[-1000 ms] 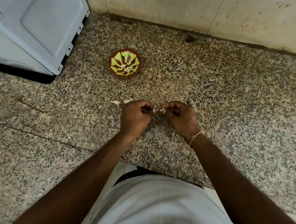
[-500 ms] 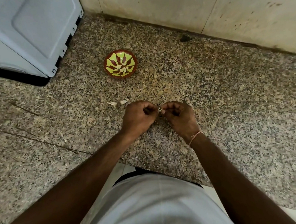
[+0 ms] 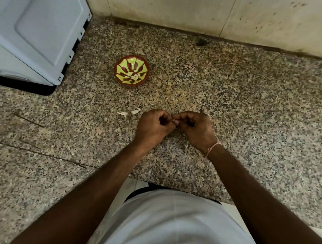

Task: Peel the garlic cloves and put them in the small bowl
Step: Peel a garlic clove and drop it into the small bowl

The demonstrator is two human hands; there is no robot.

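Observation:
My left hand (image 3: 153, 126) and my right hand (image 3: 196, 129) meet fingertip to fingertip above the speckled stone counter (image 3: 252, 118). Both have curled fingers and pinch a small garlic clove (image 3: 175, 121), of which only a pale sliver shows between the fingertips. The small bowl (image 3: 131, 70), red-brown with a yellow-green pattern, stands farther back and to the left; pale cloves lie in its bottom. Two pale bits of garlic, skin or clove, (image 3: 129, 113) lie on the counter just left of my left hand.
A large light-grey appliance (image 3: 33, 31) fills the back left corner. A tiled wall (image 3: 202, 12) runs along the back of the counter. The counter's front edge (image 3: 180, 190) lies right before my body.
My two hands have closed together; the gap between the fingertips is gone and less of the clove shows. The view has shifted slightly.

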